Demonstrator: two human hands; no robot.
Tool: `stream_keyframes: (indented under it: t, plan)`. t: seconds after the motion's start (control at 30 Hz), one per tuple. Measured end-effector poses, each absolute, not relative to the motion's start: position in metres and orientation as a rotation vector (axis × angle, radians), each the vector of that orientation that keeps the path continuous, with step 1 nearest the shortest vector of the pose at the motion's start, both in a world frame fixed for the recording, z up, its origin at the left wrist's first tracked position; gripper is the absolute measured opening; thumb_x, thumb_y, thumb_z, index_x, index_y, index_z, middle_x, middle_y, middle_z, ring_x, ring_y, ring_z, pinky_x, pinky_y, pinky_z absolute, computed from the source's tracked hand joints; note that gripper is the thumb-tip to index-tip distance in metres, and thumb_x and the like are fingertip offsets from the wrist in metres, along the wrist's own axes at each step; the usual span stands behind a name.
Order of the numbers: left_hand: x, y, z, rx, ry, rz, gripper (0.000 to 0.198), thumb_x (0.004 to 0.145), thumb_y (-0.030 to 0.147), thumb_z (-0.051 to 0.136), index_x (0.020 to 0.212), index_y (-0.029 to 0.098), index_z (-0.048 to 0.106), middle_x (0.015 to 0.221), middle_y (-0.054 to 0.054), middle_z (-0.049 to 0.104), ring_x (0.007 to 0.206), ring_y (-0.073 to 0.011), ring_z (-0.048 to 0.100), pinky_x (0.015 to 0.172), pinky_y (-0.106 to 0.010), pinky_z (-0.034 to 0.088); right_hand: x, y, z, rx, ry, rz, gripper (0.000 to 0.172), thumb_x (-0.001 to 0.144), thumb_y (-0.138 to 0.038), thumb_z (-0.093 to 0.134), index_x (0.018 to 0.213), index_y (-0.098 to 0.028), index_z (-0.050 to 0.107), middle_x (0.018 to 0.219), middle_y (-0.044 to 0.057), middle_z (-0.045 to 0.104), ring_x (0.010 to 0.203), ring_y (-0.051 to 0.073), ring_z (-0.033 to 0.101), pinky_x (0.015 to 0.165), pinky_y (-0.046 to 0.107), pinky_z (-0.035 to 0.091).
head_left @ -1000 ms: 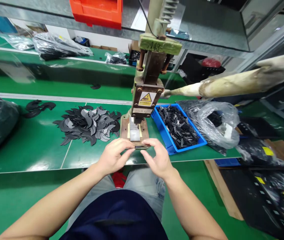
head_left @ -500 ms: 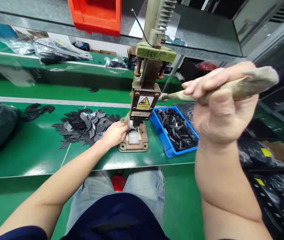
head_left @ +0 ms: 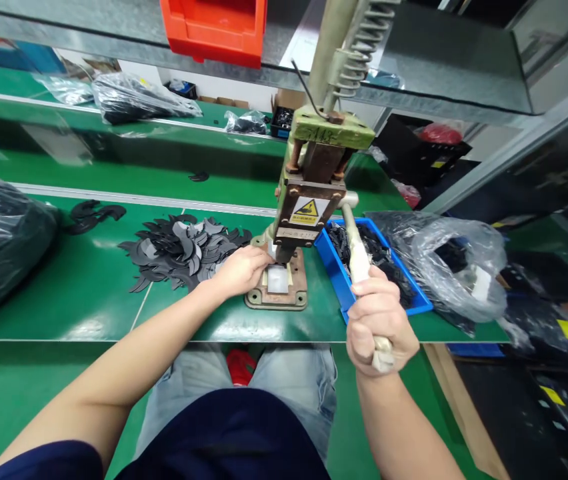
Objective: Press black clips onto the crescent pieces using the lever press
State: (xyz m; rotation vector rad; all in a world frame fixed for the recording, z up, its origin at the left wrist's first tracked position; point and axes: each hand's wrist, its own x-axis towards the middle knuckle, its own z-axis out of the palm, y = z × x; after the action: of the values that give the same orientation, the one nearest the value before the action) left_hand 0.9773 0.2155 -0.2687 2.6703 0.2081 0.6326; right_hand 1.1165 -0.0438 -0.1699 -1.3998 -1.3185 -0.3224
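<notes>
Change: lever [head_left: 357, 250] swung down, pressing stroke likely under way | right hand [head_left: 380, 321]: fingers wrapped around lever | left hand [head_left: 243, 270]: fingertips narrow at press base [head_left: 297, 285], hold can't be told | press [head_left: 308, 190]: on table [head_left: 84, 300] between dark pieces [head_left: 187, 250] and blue bin [head_left: 335, 283]

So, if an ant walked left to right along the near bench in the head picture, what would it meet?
Big dark bag, loose black pieces, pile of curved pieces, press base, blue tray, clear plastic bag.
</notes>
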Motion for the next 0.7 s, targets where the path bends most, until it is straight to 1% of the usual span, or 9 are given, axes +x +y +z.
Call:
stream_keyframes:
  t: [0.07,0.1,0.17,0.27,0.4,0.47,0.53,0.63,0.7]
  plan:
    - [0.963,0.228,-0.264,2.652,0.302,0.693,0.032,0.104,0.018,0.049,0.123,0.021,0.074,0.122,-0.01,0.078,0.116,-0.0261,0.07,0.106,-0.043,0.053,1.117,-0.042,-0.18,-1.18,-1.282,-0.461,0.023,0.088,-0.031,0.069,0.07,-0.027,0.055,0.068,-0.004,0.062,0.092,0.024,0.07,0.11,0.067,0.054]
    - [0.952,0.237,-0.261,2.644,0.385,0.74,0.031,0.104,0.02,0.049,0.124,0.021,0.073,0.123,-0.01,0.078,0.116,-0.0263,0.069,0.106,-0.043,0.053,1.118,-0.041,-0.181,-1.119,-1.283,-0.5,0.021,0.086,-0.026,0.07,0.07,-0.026,0.057,0.07,-0.004,0.064,0.092,0.023,0.071,0.109,0.065,0.055]
    - [0.922,0.254,-0.255,2.632,0.574,0.818,0.029,0.104,0.024,0.051,0.122,0.02,0.073,0.122,-0.01,0.078,0.116,-0.0272,0.069,0.107,-0.044,0.052,1.118,-0.037,-0.182,-1.111,-1.293,-0.51,0.02,0.085,-0.023,0.07,0.069,-0.024,0.057,0.07,-0.004,0.066,0.091,0.022,0.071,0.109,0.063,0.055]
    - [0.87,0.27,-0.251,2.649,0.811,0.821,0.027,0.104,0.029,0.053,0.119,0.02,0.074,0.118,-0.01,0.079,0.113,-0.0287,0.068,0.103,-0.044,0.052,1.118,-0.03,-0.182,-1.093,-1.241,-0.547,0.026,0.085,-0.027,0.071,0.064,-0.024,0.056,0.068,-0.004,0.065,0.086,0.022,0.071,0.106,0.063,0.056]
    - [0.814,0.264,-0.26,2.725,0.914,0.694,0.025,0.103,0.033,0.058,0.117,0.021,0.074,0.119,-0.009,0.079,0.112,-0.0292,0.068,0.102,-0.045,0.051,1.119,-0.014,-0.188,-0.952,-1.119,-0.657,0.045,0.083,-0.036,0.075,0.054,-0.023,0.044,0.058,-0.004,0.059,0.074,0.02,0.068,0.096,0.056,0.06]
    - [0.8,0.253,-0.269,2.782,0.9,0.594,0.026,0.101,0.03,0.059,0.121,0.022,0.074,0.125,-0.009,0.078,0.116,-0.0302,0.067,0.102,-0.047,0.049,1.122,-0.006,-0.192,-0.874,-1.066,-0.709,0.054,0.081,-0.041,0.077,0.051,-0.022,0.036,0.053,-0.004,0.054,0.068,0.018,0.066,0.091,0.053,0.062]
    - [0.794,0.244,-0.276,2.844,0.86,0.484,0.033,0.099,0.023,0.057,0.129,0.023,0.073,0.135,-0.009,0.075,0.122,-0.0315,0.064,0.101,-0.049,0.049,1.127,0.0,-0.194,-0.817,-1.048,-0.74,0.061,0.078,-0.044,0.08,0.05,-0.022,0.031,0.049,-0.004,0.05,0.064,0.018,0.065,0.086,0.051,0.063]
    - [0.796,0.237,-0.281,2.914,0.811,0.39,0.043,0.099,0.016,0.053,0.137,0.026,0.071,0.144,-0.01,0.07,0.124,-0.0328,0.062,0.098,-0.051,0.047,1.133,0.003,-0.196,-0.748,-1.082,-0.759,0.066,0.075,-0.047,0.084,0.049,-0.022,0.028,0.048,-0.004,0.051,0.061,0.018,0.065,0.082,0.05,0.063]
    - [0.802,0.238,-0.282,2.94,0.795,0.383,0.041,0.101,0.019,0.054,0.136,0.026,0.073,0.144,-0.011,0.069,0.125,-0.0337,0.061,0.097,-0.052,0.047,1.135,0.004,-0.196,-0.731,-1.082,-0.754,0.066,0.074,-0.046,0.084,0.047,-0.022,0.029,0.048,-0.004,0.053,0.06,0.018,0.065,0.082,0.051,0.063]
